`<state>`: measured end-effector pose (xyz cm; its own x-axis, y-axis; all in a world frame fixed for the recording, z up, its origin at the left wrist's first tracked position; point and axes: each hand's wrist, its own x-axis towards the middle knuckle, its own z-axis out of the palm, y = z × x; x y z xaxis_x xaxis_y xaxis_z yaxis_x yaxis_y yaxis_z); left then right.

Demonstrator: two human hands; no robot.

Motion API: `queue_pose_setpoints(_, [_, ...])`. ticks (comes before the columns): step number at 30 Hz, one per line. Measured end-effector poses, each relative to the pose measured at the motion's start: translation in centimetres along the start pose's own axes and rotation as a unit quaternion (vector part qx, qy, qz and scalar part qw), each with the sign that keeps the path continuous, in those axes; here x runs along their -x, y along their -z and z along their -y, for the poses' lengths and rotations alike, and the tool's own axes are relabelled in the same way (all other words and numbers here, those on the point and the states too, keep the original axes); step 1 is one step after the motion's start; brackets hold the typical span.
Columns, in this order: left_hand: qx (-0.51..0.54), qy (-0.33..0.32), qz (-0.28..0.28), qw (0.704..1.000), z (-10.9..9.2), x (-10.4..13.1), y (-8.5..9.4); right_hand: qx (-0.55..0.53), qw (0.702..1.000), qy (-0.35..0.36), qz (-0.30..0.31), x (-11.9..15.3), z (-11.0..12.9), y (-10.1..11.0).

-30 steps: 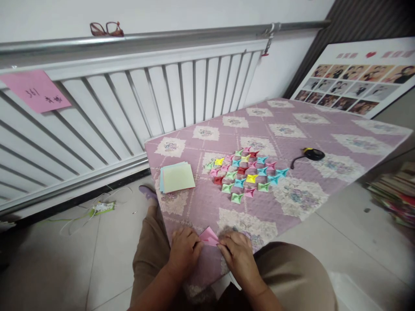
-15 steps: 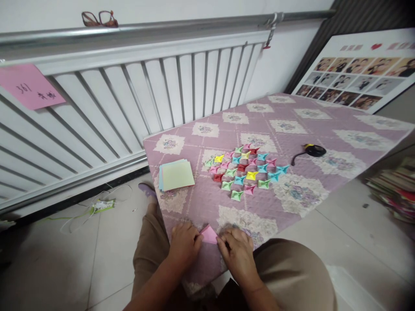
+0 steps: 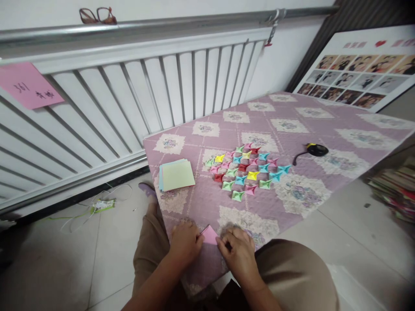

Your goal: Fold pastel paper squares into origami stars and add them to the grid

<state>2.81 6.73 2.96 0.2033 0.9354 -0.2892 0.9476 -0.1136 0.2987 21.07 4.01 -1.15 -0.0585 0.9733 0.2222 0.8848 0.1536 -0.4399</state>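
Note:
Near the table's front corner, a small folded pink paper [image 3: 209,235] lies with its point facing away from me. My left hand [image 3: 185,240] has its fingers closed at the paper's left edge. On the opposite edge, my right hand [image 3: 238,248] pinches the paper between thumb and fingers. Beyond the hands, several small folded paper shapes [image 3: 240,168] stand in slanting rows, in green, pink, red, yellow and blue. A stack of square coloured paper [image 3: 178,175], pale green on top, sits to their left.
The table [image 3: 201,203] has a purple floral cloth. A black and yellow object with a strap [image 3: 317,150] lies at the right. Behind stand a white radiator [image 3: 194,86] and a photo board [image 3: 356,73]. A power strip [image 3: 103,205] is on the floor at left.
The view has shifted very slightly. Both hands keep their hold on the pink paper's edges, and its fold looks the same.

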Motion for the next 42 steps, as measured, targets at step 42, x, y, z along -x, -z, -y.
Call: queue_pose_setpoints(42, [-0.080, -0.191, -0.039, 0.977, 0.8, -0.2, -1.9, 0.005, 1.000, -0.003, -0.027, -0.1, 0.8, 0.5])
